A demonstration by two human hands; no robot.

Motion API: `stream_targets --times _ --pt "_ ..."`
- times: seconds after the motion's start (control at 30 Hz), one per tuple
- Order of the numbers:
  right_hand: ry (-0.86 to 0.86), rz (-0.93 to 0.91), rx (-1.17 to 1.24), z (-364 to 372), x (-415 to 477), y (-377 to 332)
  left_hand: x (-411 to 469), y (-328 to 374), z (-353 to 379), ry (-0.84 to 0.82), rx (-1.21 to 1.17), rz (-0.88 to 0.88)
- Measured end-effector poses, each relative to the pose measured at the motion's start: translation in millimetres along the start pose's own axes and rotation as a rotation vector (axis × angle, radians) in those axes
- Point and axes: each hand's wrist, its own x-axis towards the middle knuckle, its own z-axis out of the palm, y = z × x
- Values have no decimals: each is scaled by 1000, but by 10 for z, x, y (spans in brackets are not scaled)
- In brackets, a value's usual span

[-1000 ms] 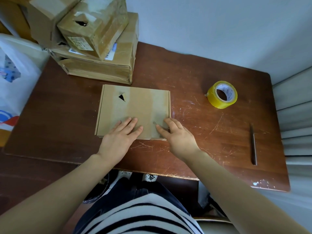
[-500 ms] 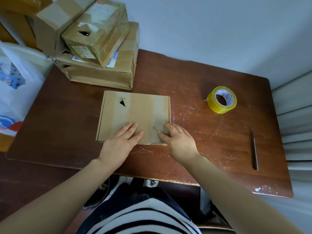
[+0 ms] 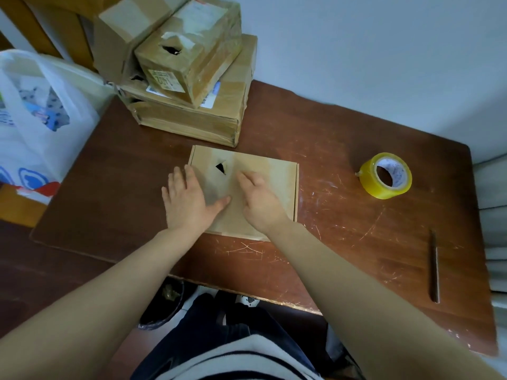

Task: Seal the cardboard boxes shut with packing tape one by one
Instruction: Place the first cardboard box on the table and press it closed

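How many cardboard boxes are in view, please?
4: flat box under left hand and right hand; wide box at back left; small box atop it; tilted box behind that; others may be hidden.

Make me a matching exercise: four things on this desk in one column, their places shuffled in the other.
Things:
1. flat brown cardboard box
2. yellow roll of packing tape
3. thin dark metal tool
4. stack of worn cardboard boxes

Places:
a. far left corner of the brown wooden desk
b. under the left hand and the right hand
c. alone by the desk's near right edge
d. right of the flat box, towards the far edge

Pairs: 1-b, 2-d, 3-c, 4-a.
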Motion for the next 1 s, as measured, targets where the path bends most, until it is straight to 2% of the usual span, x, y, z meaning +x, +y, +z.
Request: stream_targets --times 0.2,0.4,0.57,0.87,1.0 --pt "9 -35 -160 94 316 -139 54 -55 54 -70 -48 20" --pt "45 6 -107 120 389 -161 30 -56 58 -63 -23 42" --pt "83 -31 -149 144 428 -173 32 -55 61 -62 7 49" --pt "10 -70 -318 94 362 -184 16 -59 57 -75 13 54" --pt "-17 -70 -237 68 302 -139 17 -55 55 -87 -2 40"
